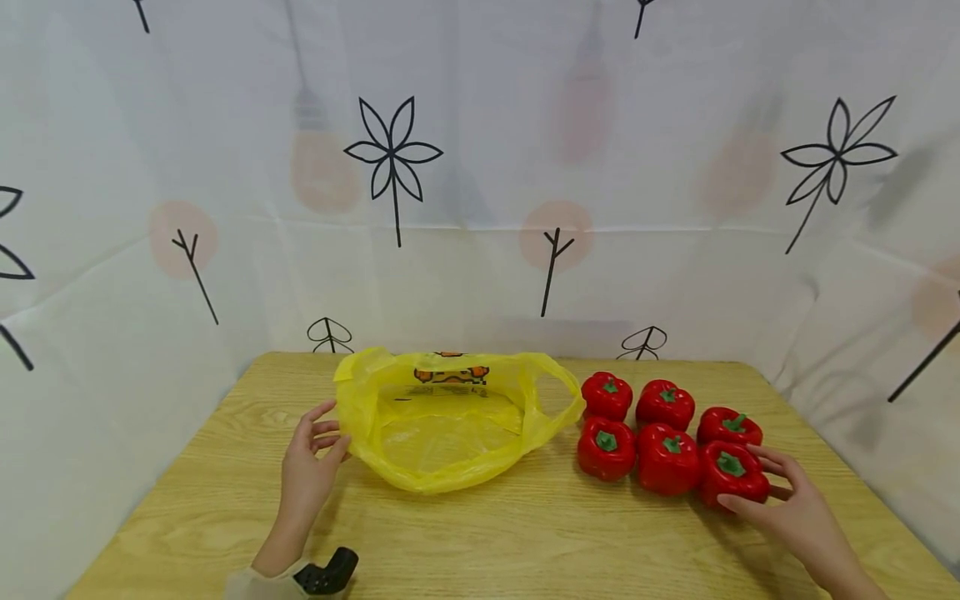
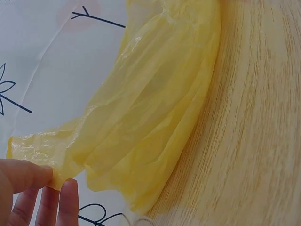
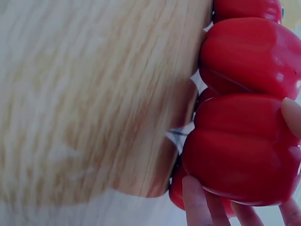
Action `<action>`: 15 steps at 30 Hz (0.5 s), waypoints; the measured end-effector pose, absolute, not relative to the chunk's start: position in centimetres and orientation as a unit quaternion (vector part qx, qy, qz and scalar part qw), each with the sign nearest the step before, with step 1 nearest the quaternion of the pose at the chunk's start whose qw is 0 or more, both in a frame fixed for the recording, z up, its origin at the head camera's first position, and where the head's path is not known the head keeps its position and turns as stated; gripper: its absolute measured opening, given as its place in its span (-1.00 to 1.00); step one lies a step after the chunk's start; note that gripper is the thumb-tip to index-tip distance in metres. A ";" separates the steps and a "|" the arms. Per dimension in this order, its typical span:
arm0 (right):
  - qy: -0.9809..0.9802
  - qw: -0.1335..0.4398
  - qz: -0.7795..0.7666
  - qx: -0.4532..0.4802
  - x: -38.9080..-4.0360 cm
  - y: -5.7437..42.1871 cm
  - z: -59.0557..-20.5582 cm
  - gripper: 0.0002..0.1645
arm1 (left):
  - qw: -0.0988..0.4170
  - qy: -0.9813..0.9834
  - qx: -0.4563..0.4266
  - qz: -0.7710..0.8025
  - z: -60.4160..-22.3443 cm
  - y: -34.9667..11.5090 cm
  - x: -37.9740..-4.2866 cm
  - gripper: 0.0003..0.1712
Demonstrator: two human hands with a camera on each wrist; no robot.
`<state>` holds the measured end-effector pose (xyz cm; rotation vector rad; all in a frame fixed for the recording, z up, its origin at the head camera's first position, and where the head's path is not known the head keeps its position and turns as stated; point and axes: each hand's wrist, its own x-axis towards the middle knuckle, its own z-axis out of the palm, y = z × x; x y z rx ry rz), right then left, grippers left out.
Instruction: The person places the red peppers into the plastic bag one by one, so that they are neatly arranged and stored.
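The front-right red bell pepper [image 1: 733,475] is located at the near right corner of a group of six, stem upward. It is gripped by the right hand [image 1: 798,512], with the thumb set against its near side and the fingers curved round its far right side. Whether it is lifted off the wood cannot be told.

The front-middle bell pepper [image 1: 667,458] is placed directly to its left, followed by the front-left bell pepper [image 1: 606,448]. A second row is formed behind by the rear-right bell pepper [image 1: 729,426], the rear-middle bell pepper [image 1: 666,406] and the rear-left bell pepper [image 1: 607,396]. Green stems are observed on all six.

To the left of the group, a yellow plastic bag [image 1: 442,479] is positioned with its mouth held wide toward the head camera; an orange and dark print is seen at its rear wall. Its left edge is pinched between the thumb and fingers of the left hand [image 1: 311,458]. A black device [image 1: 330,573] is worn at the left wrist, beside a pale sleeve [image 1: 262,583].

All is set on a wood-grain table [image 1: 525,542], backed by a white curtain [image 1: 480,283] printed with black line-drawn plants and pinkish discs.
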<state>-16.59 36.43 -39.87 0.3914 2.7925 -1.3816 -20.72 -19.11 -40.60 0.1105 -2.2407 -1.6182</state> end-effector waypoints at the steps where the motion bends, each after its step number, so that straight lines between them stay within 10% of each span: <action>1: 0.889 -0.002 -0.441 0.125 -16.5 36.4 -39.8 0.25 | 0.187 -0.795 0.039 -0.575 -40.6 -19.1 -20.7 -0.41; 15: 0.878 -0.061 -0.462 0.108 -15.9 35.9 -38.8 -0.01 | 0.195 -0.790 0.031 -0.580 -40.6 -19.2 -20.6 -0.41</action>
